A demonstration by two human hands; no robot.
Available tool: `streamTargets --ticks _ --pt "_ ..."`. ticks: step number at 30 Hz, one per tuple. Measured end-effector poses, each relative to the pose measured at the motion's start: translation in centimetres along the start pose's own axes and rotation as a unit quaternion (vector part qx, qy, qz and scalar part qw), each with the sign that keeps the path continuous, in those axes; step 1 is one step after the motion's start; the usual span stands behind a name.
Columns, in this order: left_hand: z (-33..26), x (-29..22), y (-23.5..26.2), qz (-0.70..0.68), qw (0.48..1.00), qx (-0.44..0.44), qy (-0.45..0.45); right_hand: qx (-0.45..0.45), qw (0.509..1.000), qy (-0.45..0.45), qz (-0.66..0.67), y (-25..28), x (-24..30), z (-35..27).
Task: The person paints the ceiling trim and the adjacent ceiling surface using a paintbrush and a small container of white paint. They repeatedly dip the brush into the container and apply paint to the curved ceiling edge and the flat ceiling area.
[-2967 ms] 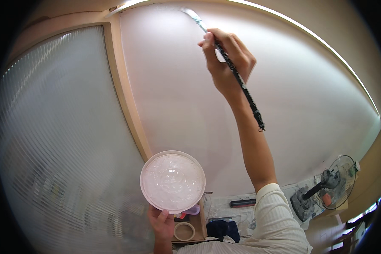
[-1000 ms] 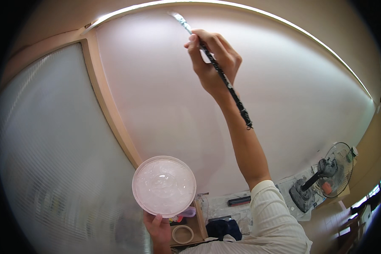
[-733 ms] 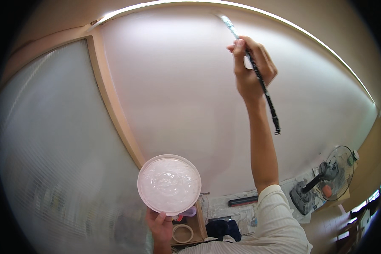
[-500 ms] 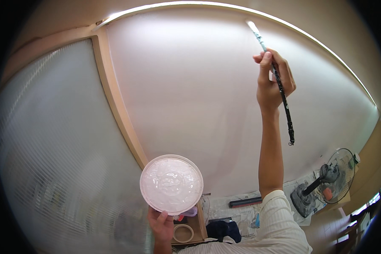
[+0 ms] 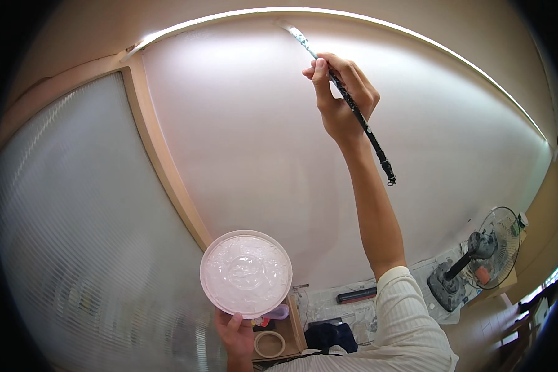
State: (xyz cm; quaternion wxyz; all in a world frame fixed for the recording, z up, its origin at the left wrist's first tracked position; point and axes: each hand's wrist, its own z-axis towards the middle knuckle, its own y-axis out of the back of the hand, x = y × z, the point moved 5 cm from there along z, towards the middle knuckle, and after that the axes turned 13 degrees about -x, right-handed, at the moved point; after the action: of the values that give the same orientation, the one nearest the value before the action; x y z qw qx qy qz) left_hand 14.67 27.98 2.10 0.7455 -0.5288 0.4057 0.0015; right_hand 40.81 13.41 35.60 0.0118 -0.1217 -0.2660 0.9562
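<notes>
High in front of me, my right hand grips a long, thin paintbrush with a black, paint-spotted handle. Its pale bristles meet the white wall near the top, just below a glowing light strip. Lower down, my left hand holds up a round white lid or shallow dish by its near edge. A glossy white paint-like layer covers its face. The left fingers beneath it are mostly hidden.
A ribbed glass panel in a wooden frame stands at the left. At the lower right sits a fan. Below are a wooden box holding a tape-like ring, a dark cloth and a long dark tool on covering sheets.
My right hand has swept the paintbrush leftward along the top of the wall. The left hand and the coated lid or dish stay nearly in place.
</notes>
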Motion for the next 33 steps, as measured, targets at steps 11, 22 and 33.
streamTargets --ticks 11,22,33 --pt "0.0 0.0 -0.2 -0.004 1.0 -0.003 0.005 -0.019 0.999 -0.014 -0.031 1.6 -0.7 0.8" --pt "0.0 -0.2 -0.1 0.003 1.0 0.003 0.007 -0.08 0.989 -0.022 -0.125 7.7 -1.4 1.6" --pt "-0.2 0.3 0.5 0.02 1.0 -0.014 0.019 -0.123 0.967 -0.211 -0.07 13.3 5.5 -6.3"
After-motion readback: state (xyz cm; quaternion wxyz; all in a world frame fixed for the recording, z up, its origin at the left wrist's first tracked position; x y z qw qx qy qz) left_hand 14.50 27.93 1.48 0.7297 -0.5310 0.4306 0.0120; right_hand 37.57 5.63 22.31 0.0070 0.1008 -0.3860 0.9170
